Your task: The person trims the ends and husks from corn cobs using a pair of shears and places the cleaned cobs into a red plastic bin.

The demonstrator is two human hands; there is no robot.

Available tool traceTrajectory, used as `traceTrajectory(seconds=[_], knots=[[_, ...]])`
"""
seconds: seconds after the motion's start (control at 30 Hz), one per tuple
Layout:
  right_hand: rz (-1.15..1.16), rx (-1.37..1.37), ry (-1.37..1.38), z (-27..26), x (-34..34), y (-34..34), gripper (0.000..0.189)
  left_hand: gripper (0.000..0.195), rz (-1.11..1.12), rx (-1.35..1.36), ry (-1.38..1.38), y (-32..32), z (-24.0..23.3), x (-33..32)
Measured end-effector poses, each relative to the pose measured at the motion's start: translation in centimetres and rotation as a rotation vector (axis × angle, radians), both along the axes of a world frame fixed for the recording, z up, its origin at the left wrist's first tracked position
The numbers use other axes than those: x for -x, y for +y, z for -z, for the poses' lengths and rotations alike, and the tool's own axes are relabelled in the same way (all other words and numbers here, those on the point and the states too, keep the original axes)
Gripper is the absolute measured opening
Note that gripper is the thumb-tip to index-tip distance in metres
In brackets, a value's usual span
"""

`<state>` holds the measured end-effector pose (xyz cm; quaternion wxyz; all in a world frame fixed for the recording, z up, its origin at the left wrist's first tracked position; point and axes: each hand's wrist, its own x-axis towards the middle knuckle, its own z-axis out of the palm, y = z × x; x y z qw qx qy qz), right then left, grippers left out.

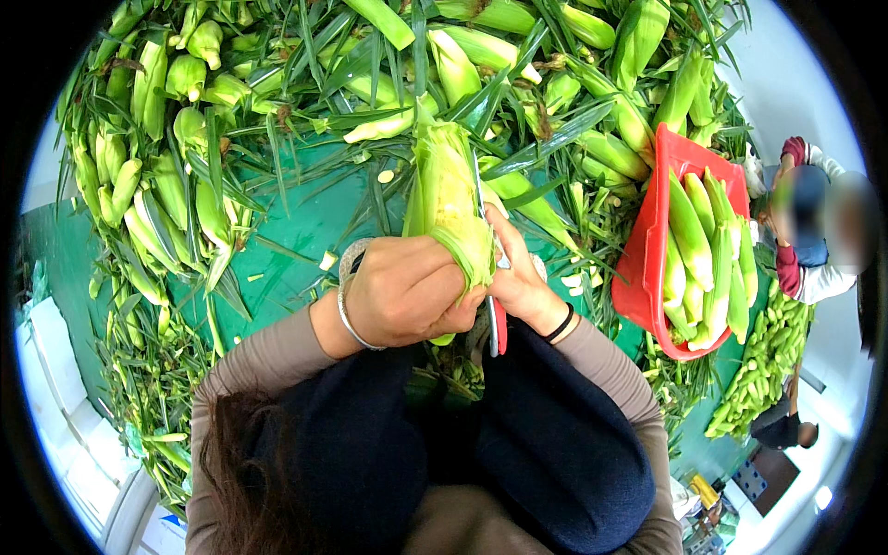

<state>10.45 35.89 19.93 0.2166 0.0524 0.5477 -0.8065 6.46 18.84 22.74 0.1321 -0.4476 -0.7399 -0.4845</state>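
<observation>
In front of my knees, my left hand [416, 288] grips an ear of corn [447, 180] by its lower end, with a flap of pale green husk folded down over the fingers. The tip of the ear points away from me. My right hand [517, 267] is closed around a cutting tool with red and grey handles [498, 326], perhaps pruning shears or scissors. Its narrow metal blade lies along the right side of the ear. Part of the tool is hidden by the fingers, so whether its blades are apart does not show.
Unhusked corn ears [149, 90] and cut leaves are heaped left and ahead. A red plastic basket [649, 243] of trimmed ears stands at the right, with a corn pile [770, 354] beyond it. Two other people [808, 215] are at the far right. Green floor covering [284, 236] shows between heaps.
</observation>
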Motion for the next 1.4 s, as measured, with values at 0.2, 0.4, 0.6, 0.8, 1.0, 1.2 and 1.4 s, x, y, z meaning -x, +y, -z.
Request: traceTrajectory(seconds=[0.2, 0.4, 0.6, 0.8, 1.0, 1.2, 1.4], knots=[[-0.057, -0.112, 0.163, 1.0, 0.4, 0.6, 0.068, 0.016, 0.07, 0.124, -0.135, -1.2, -1.1, 0.0], [-0.175, -0.255, 0.245, 1.1, 0.6, 2.5, 0.077, 0.044, -0.063, 0.075, -1.122, -3.9, -4.8, 4.5], [-0.19, -0.034, -0.049, -2.1, 1.5, 2.9, 0.077, 0.041, 0.065, 0.122, -1.219, -0.6, -4.4, 5.2], [-0.161, 0.612, -0.062, -1.6, 1.5, 1.0, 0.081, 0.033, 0.211, -0.616, -1.336, 1.5, -3.8, 3.2], [-0.261, 0.676, 0.005, -1.1, 1.9, 1.8, 0.078, 0.032, 0.237, -0.616, -1.072, 1.5, -3.9, 1.8], [-0.088, 0.537, -0.066, -0.8, 1.0, 2.6, 0.065, 0.034, 0.175, -0.405, -0.723, 1.1, -5.0, 1.4], [-0.044, 0.531, -0.114, -1.2, 1.2, 2.9, 0.076, 0.03, 0.187, -0.383, -0.51, 0.7, -3.9, 2.0]])
